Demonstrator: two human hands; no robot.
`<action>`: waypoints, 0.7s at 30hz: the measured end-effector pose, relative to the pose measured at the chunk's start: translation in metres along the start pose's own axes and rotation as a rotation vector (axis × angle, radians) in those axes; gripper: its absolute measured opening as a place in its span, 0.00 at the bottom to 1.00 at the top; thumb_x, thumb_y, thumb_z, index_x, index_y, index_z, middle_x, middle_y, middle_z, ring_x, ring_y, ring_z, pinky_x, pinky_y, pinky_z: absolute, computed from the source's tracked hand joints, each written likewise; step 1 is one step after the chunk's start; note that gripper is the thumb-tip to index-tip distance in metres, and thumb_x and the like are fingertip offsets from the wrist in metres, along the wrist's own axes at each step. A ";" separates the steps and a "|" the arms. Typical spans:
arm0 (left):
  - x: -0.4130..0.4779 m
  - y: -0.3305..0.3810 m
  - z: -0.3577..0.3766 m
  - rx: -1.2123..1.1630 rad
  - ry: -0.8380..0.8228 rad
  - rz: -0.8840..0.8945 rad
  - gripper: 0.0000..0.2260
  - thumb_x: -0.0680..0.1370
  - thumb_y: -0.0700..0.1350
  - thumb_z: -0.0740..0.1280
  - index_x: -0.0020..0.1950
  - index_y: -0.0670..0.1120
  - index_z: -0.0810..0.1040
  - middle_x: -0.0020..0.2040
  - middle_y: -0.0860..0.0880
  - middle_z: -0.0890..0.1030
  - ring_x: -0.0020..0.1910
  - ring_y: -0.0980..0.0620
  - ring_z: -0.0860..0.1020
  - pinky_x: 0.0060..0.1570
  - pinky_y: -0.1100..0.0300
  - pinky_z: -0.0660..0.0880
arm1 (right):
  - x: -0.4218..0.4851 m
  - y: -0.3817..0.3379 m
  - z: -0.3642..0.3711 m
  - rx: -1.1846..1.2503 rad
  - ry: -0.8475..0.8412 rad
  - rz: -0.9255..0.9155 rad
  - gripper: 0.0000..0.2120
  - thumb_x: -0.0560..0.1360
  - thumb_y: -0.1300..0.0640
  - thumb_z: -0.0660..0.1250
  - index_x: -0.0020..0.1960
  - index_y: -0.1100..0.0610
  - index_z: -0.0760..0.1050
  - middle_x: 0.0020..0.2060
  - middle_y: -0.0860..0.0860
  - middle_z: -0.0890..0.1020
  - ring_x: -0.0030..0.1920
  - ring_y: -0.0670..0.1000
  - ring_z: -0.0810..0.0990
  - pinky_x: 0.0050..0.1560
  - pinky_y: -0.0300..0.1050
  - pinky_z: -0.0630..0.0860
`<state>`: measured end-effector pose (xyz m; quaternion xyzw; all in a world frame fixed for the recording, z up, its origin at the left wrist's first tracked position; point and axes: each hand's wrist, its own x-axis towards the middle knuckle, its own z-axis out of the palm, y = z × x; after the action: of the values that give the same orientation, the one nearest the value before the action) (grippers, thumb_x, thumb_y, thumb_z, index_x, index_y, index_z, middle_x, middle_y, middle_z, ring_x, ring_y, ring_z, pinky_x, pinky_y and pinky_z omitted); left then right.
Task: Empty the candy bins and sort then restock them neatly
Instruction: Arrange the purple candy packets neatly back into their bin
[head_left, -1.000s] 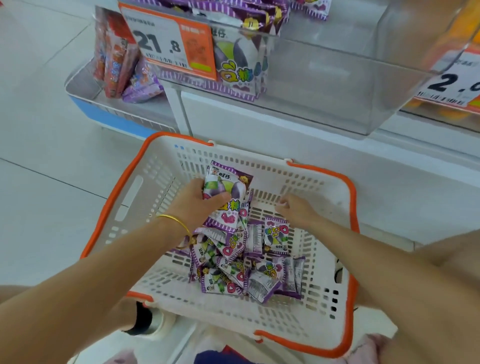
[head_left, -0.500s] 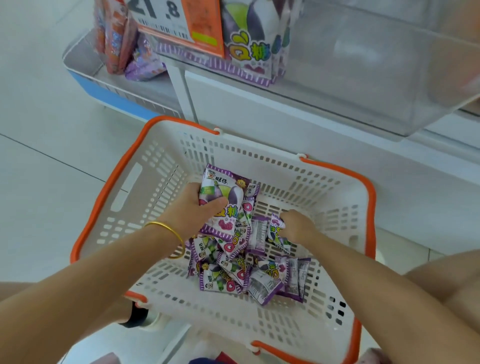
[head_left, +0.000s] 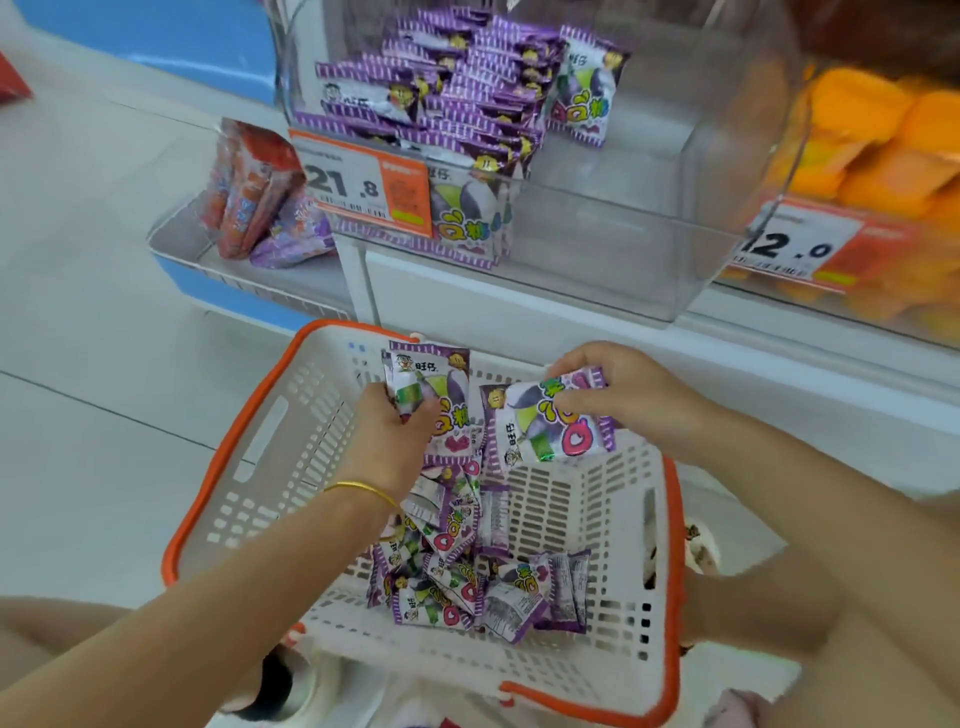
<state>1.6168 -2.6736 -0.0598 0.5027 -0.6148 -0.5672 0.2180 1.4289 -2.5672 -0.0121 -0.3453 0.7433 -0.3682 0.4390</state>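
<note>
A white basket (head_left: 270, 467) with an orange rim sits low in front of me, with several purple candy packets (head_left: 467, 587) loose on its floor. My left hand (head_left: 387, 441) grips a small upright stack of purple packets (head_left: 431, 384) above the basket. My right hand (head_left: 623, 395) pinches a single purple packet (head_left: 550, 421) by its top edge, just right of the stack. Above them stands a clear candy bin (head_left: 649, 208) with purple packets (head_left: 467, 88) lined up in its left part.
An orange price tag reading 21.8 (head_left: 363, 187) hangs on the bin front. A neighbouring bin with orange candies (head_left: 878, 156) is at the right. Red and purple bags (head_left: 254, 208) lie on a low shelf at the left. White floor spreads leftward.
Both hands have risen from the basket floor. My right hand has picked up one packet and lifted it beside the stack in my left hand. The view has tilted up, showing more of the bin.
</note>
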 end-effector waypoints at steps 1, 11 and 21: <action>-0.002 0.003 0.001 0.009 0.004 0.010 0.08 0.80 0.49 0.63 0.45 0.47 0.68 0.35 0.49 0.70 0.32 0.50 0.69 0.31 0.59 0.66 | -0.005 -0.003 0.000 0.104 -0.001 0.023 0.10 0.72 0.65 0.70 0.49 0.54 0.76 0.49 0.59 0.82 0.45 0.55 0.82 0.52 0.54 0.77; -0.023 0.018 0.015 -0.181 -0.119 -0.115 0.22 0.77 0.57 0.62 0.65 0.46 0.65 0.52 0.43 0.76 0.52 0.42 0.76 0.53 0.46 0.72 | -0.013 0.005 0.045 0.468 0.187 0.038 0.14 0.71 0.66 0.72 0.40 0.57 0.66 0.41 0.59 0.75 0.38 0.52 0.80 0.35 0.42 0.77; -0.027 0.026 0.016 -0.156 -0.160 0.072 0.15 0.79 0.51 0.62 0.62 0.47 0.65 0.53 0.53 0.77 0.50 0.61 0.76 0.53 0.62 0.74 | -0.012 -0.001 0.056 0.210 0.215 -0.182 0.13 0.72 0.55 0.72 0.50 0.48 0.70 0.44 0.54 0.80 0.43 0.50 0.81 0.46 0.43 0.77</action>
<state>1.6050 -2.6466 -0.0321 0.4147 -0.6021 -0.6434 0.2269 1.4841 -2.5707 -0.0255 -0.3220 0.7092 -0.5169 0.3552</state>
